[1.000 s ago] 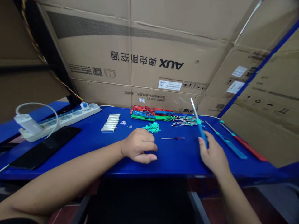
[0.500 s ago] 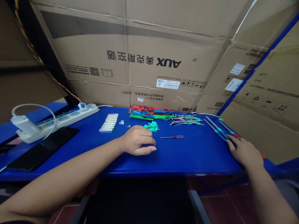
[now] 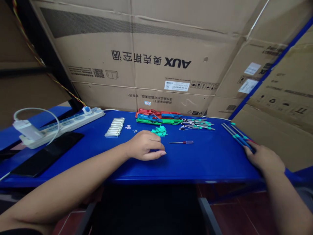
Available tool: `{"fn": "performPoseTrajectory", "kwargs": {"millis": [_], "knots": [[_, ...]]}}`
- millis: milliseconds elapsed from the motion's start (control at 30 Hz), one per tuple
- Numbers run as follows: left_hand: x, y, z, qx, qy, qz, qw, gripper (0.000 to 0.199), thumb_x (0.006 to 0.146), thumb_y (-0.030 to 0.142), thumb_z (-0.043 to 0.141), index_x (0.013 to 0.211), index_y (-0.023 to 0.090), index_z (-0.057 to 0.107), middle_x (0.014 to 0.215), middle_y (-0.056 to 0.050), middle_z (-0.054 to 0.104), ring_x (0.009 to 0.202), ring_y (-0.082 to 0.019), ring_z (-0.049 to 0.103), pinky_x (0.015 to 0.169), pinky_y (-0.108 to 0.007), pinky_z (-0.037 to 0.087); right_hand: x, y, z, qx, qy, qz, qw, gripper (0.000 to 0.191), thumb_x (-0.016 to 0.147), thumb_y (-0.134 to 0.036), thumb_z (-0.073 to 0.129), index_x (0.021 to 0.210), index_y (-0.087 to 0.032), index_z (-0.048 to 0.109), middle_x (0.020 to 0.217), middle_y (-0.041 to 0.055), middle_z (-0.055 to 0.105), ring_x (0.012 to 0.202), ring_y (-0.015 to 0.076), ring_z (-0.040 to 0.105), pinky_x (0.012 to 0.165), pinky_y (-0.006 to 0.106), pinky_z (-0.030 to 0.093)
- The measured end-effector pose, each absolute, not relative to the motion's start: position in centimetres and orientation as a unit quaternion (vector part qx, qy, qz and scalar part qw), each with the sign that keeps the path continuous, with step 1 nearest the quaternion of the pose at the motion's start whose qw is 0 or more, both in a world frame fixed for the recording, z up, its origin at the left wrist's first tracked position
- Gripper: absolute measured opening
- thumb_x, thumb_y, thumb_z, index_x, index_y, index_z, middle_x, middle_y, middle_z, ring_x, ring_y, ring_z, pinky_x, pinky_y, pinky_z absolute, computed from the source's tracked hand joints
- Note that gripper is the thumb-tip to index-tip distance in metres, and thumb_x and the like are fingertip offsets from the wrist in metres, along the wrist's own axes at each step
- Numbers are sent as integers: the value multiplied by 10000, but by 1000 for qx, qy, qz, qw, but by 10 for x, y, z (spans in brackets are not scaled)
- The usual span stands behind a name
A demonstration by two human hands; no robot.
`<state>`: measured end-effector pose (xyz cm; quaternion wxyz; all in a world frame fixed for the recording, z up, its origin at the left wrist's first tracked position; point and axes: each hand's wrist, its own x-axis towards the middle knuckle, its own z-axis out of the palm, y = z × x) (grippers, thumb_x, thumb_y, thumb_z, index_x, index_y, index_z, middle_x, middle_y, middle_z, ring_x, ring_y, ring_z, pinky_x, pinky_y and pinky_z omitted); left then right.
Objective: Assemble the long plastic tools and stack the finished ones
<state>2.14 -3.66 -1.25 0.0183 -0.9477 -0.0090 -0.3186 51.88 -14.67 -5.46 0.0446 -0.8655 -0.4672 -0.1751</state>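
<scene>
My left hand (image 3: 146, 145) rests on the blue table with its fingers curled in and the thumb pointing right. Nothing shows in it. Just beyond it lies a heap of small green plastic pieces (image 3: 160, 131). A screwdriver (image 3: 181, 142) with a clear handle lies to its right. At the table's right end, my right hand (image 3: 265, 158) closes around the handle of a blue-handled tool with a metal shaft (image 3: 241, 139). Similar shafts lie alongside, one with a green collar (image 3: 233, 124). My palm and fingers partly hide the handles.
Red, blue and green plastic shells (image 3: 158, 117) lie at the back beside metal rods with wires (image 3: 198, 124). Glass-like tubes (image 3: 114, 127) form a row at left, near small pink bits (image 3: 127, 127). A power strip (image 3: 70, 124) and a black phone-like slab (image 3: 49, 153) sit farther left.
My right hand has shifted slightly right and toward the table's edge. The view has turned a little. My left hand keeps its curled pose.
</scene>
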Motion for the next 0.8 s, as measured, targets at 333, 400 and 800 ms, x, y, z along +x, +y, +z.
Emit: {"fn": "performPoseTrajectory", "kwargs": {"millis": [333,400,800], "knots": [[20,-37,-14,-952,-37,-303,35,294,985,340,490,855,214,721,650,-13,647,596,-137,587,561,-285,429,471,-150,-50,-885,-441,-145,33,622,964,-526,301,1332,-174,660,1184,231,631,1043,370,675,861,464,550],[16,-29,-12,-948,-94,-301,41,298,980,358,492,869,206,724,683,-21,655,632,-141,600,584,-277,441,470,-147,-51,-890,-436,-130,27,619,959,-527,298,1314,-188,675,1226,235,622,1070,385,665,817,480,556],[-7,88,-12,-911,-389,-122,52,198,854,372,658,953,234,760,986,-39,732,889,-186,660,744,-269,474,472,-124,-32,-887,-432,-162,-37,556,946,-492,354,1233,-163,698,1148,243,651,1069,416,645,744,487,508]]}}
